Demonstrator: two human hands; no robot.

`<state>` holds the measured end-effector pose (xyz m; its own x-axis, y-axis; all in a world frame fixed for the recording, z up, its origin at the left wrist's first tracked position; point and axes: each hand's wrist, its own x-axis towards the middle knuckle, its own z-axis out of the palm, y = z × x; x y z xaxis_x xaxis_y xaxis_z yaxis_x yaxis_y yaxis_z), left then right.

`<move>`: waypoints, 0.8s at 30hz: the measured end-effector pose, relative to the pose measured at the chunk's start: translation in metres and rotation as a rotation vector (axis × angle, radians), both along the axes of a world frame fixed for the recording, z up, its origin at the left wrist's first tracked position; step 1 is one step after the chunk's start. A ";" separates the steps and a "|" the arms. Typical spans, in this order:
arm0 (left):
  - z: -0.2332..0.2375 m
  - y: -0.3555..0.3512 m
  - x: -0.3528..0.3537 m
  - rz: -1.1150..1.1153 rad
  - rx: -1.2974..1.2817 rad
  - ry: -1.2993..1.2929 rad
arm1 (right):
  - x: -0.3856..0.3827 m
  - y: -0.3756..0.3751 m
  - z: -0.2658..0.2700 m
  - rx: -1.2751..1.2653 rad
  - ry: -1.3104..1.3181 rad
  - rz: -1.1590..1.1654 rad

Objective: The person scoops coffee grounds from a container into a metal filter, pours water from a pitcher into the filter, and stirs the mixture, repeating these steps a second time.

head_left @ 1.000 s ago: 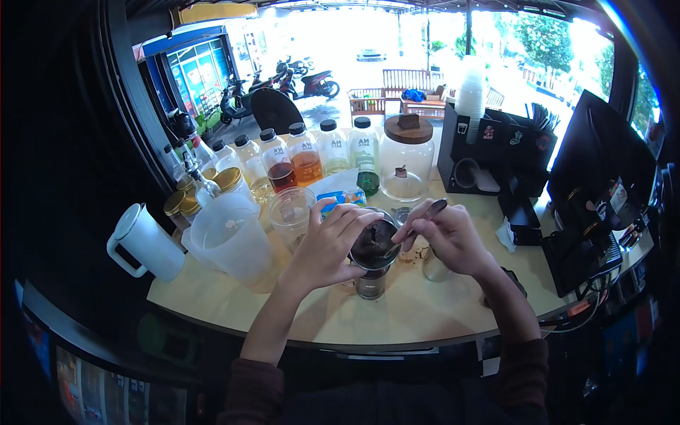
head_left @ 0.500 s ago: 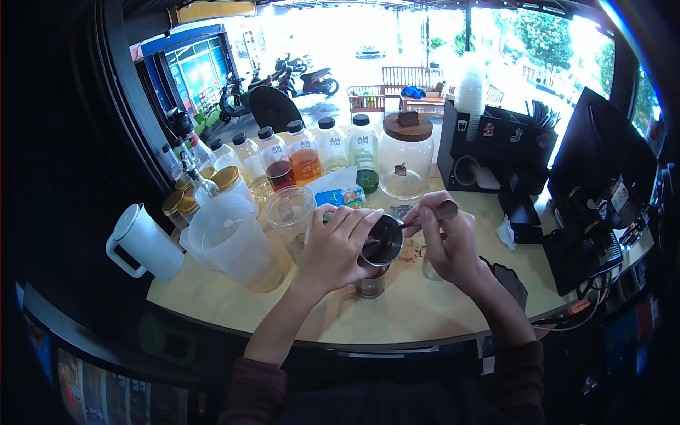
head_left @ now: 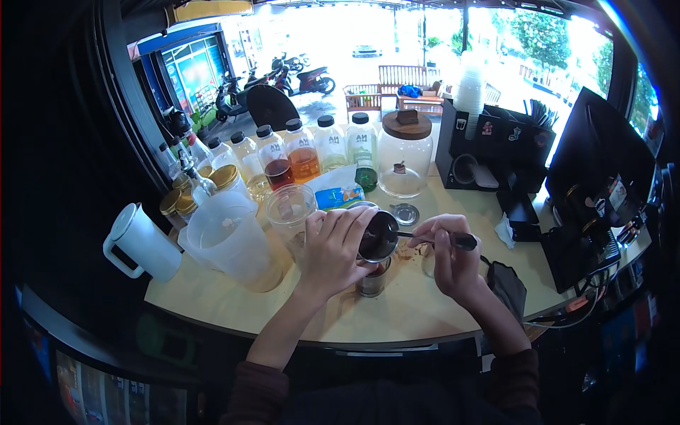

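My left hand point(head_left: 333, 244) is wrapped round a dark metal cup point(head_left: 378, 237), which is tilted so that its mouth faces up and toward the camera. Below the cup a small glass point(head_left: 371, 285) stands on the table, its rim partly hidden. In my right hand point(head_left: 453, 258) is a dark-handled spoon point(head_left: 462, 241), whose thin end reaches into the cup. Brown crumbs or powder point(head_left: 409, 251) lie on the table between the hands. Behind them is a round metal lid point(head_left: 404, 214).
A frosted pitcher point(head_left: 230, 237), a clear plastic cup point(head_left: 290, 207) and a white jug point(head_left: 144, 242) stand left. Several bottles point(head_left: 304, 159) and a wooden-lidded jar point(head_left: 405, 159) stand behind. At right are a black organiser point(head_left: 499, 152) and a monitor point(head_left: 591, 166).
My right hand has moved a little right and down, and the spoon handle now lies more level. The metal cup's mouth is turned more toward the camera, and the metal lid shows more.
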<state>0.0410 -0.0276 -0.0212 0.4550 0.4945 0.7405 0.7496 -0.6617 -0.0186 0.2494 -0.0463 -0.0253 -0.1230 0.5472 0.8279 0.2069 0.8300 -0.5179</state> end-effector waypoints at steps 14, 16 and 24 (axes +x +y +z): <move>-0.009 -0.001 -0.005 -0.042 -0.035 -0.085 | -0.008 -0.015 -0.010 0.042 -0.059 0.000; -0.012 0.001 -0.007 -0.062 -0.049 -0.096 | -0.010 -0.020 -0.015 -0.002 -0.083 0.042; -0.016 0.010 -0.018 -0.164 -0.098 -0.170 | 0.020 -0.044 -0.007 -0.119 0.283 0.091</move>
<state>0.0231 -0.0177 -0.0375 0.4079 0.4980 0.7653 0.6192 -0.7668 0.1690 0.2694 -0.0906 -0.0328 0.0504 0.6396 0.7671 -0.0315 0.7687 -0.6388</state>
